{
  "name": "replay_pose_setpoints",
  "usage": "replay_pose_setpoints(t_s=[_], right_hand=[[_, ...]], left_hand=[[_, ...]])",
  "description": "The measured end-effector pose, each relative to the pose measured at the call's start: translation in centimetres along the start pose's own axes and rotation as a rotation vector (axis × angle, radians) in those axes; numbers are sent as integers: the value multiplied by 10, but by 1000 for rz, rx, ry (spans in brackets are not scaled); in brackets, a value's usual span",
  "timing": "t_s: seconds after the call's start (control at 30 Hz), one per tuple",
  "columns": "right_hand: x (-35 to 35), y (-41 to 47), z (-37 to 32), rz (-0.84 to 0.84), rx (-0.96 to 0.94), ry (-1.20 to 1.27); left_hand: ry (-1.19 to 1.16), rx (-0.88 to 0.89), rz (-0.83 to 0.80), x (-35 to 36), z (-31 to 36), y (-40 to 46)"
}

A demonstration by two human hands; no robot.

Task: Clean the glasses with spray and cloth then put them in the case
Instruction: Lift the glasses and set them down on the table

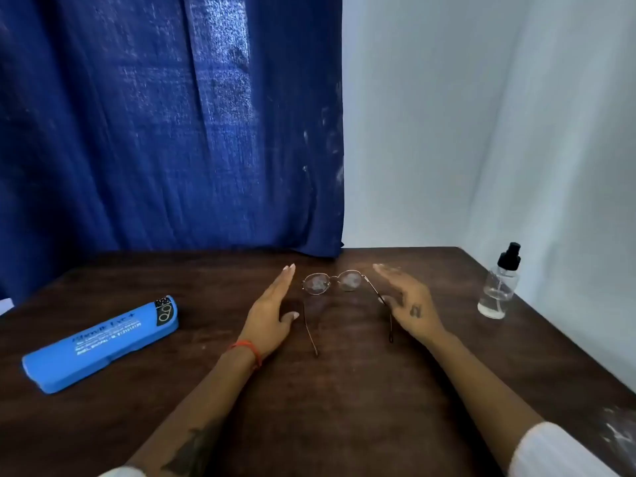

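Two flat, empty hands flank the glasses (332, 282), likely readying a pick-up. Case (103, 342), closed, at 9 o'clock on table (344, 407). Left hand (272, 315) fingers straight, beside the left temple arm. Right hand (409, 304) open against the right temple arm. Spray bottle (499, 287) upright at 3 o'clock. No cloth in view.
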State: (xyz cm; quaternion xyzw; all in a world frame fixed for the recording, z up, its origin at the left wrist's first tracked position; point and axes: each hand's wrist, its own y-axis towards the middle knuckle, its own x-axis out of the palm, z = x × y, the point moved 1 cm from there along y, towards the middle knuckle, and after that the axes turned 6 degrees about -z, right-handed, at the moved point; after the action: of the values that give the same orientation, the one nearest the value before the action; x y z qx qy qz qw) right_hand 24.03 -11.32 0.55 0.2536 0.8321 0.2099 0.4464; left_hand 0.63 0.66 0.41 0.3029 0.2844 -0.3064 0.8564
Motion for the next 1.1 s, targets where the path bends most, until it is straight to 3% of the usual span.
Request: replay_pose_setpoints(t_s=[0.1,0.27,0.57,0.8,1.1], right_hand=[[5,9,0,-63,-37,-35],[10,19,4,-6,-43,32],[5,1,-17,145,24,97],[-30,-49,-50,131,155,283],[-43,-103,-66,86,274,370]], left_hand=[[102,41,-5,5,1,11],[126,128,56,13,0,26],[-160,105,368,10,21,3],[-580,-14,318,12,51,-43],[-582,-71,218,19,74,-90]])
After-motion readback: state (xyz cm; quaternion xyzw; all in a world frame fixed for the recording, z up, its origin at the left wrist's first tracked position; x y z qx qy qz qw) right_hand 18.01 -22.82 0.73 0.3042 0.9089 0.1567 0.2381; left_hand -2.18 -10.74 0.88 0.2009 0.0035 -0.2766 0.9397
